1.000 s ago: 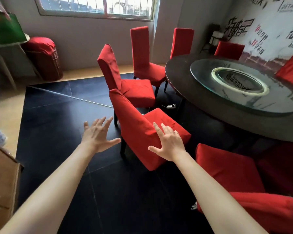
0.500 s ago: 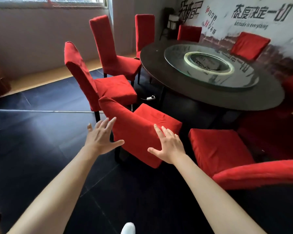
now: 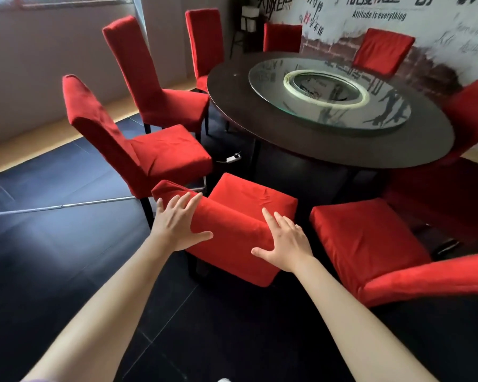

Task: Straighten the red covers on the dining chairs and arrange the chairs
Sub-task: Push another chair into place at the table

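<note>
A red-covered dining chair [image 3: 232, 232] stands right below me, its backrest toward me and its seat toward the round table [image 3: 309, 144]. My left hand [image 3: 178, 223] reaches the left end of the backrest top, fingers spread and straight. My right hand [image 3: 283, 241] lies flat with spread fingers on the right part of the backrest. Its cover shows creases on the seat. Another red-covered chair [image 3: 370, 244] stands at my right, its backrest in the lower right corner.
Several more red-covered chairs ring the dark table: one [image 3: 138, 144] just left of my chair, two [image 3: 160, 86] behind it, others along the printed wall. A glass turntable [image 3: 329, 92] tops the table. A white power strip [image 3: 232, 158] lies on the black floor.
I have stepped closer and turned right. Both hands moved forward from the air onto the backrest of the nearest chair.
</note>
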The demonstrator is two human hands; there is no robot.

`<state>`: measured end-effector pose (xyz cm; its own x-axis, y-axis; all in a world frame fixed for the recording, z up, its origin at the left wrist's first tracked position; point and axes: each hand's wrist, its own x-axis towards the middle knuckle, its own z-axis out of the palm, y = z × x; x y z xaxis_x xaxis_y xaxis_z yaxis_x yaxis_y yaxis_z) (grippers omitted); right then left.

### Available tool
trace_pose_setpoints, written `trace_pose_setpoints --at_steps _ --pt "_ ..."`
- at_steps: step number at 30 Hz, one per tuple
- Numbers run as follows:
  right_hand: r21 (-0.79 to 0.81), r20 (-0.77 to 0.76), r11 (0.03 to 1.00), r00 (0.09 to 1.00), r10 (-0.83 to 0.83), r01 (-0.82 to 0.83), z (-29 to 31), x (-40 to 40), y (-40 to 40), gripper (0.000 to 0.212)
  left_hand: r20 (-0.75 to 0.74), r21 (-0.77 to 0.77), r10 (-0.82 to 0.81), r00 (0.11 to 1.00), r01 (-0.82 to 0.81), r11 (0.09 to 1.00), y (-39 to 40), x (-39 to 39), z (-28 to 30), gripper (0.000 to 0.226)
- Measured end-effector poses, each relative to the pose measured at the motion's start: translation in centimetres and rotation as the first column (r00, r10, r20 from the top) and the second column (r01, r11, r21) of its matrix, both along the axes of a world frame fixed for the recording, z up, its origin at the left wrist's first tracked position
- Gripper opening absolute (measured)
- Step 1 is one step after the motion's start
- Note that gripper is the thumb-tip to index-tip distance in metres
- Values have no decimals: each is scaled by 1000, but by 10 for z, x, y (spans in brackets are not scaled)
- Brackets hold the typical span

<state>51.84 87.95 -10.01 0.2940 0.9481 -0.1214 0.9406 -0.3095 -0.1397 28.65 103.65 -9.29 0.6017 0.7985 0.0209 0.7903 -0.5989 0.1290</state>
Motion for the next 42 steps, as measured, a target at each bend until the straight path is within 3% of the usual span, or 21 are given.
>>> trace_pose_setpoints --at_steps 6,11,20,42 --pt "-45 -38 989 989 -140 138 -11 -6 26 109 -54 -40 -113 992 111 993 59 14 -10 111" --pt "-130 -70 954 957 -282 271 -32 -21 45 111 -184 -128 -268 946 248 960 95 22 -36 109" --pt "-188 19 905 923 -385 381 -58 -29 61 105 -317 -213 -440 840 389 896 142 20 -63 104" --pt "-76 36 957 960 -276 278 -61 -23 42 96 -244 -131 -313 918 288 949 98 -4 -70 98"
